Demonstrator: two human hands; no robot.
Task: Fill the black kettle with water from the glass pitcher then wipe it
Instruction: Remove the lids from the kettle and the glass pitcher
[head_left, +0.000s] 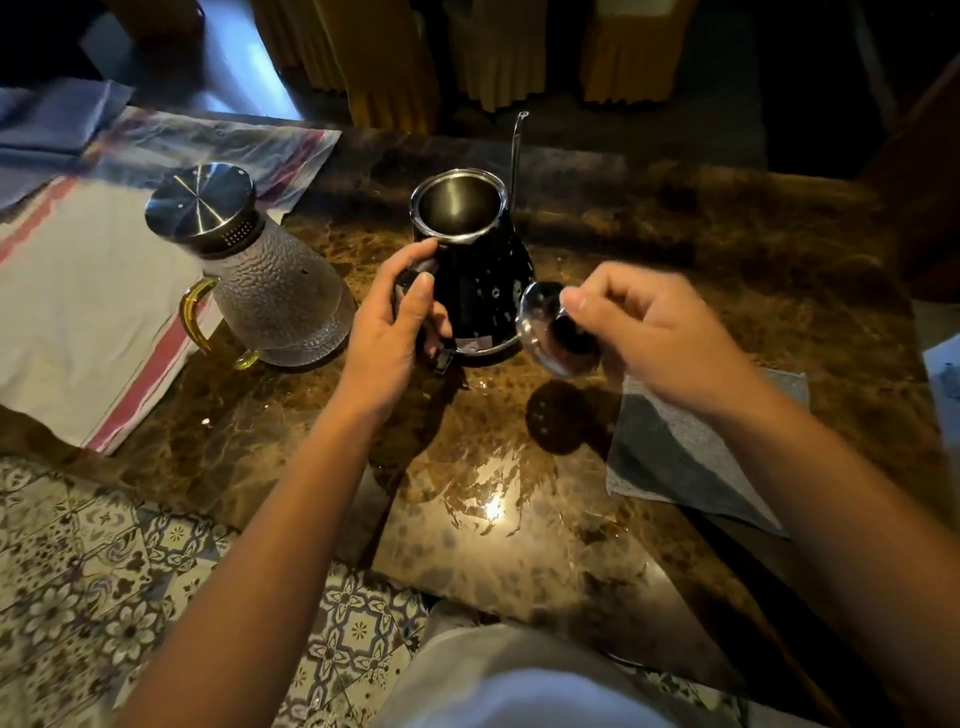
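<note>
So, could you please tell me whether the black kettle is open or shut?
Open: the black kettle shows its bare steel inside, and the right hand holds its lid away.

No text, brand or number can be read anywhere. The one candidate is a small pale label (476, 344) low on the wall of the black kettle (475, 291), just above its bottom rim on the side facing the camera; whatever is printed there is too small and blurred to make out. The glass pitcher (270, 291), left of the kettle, shows no marking.
</note>
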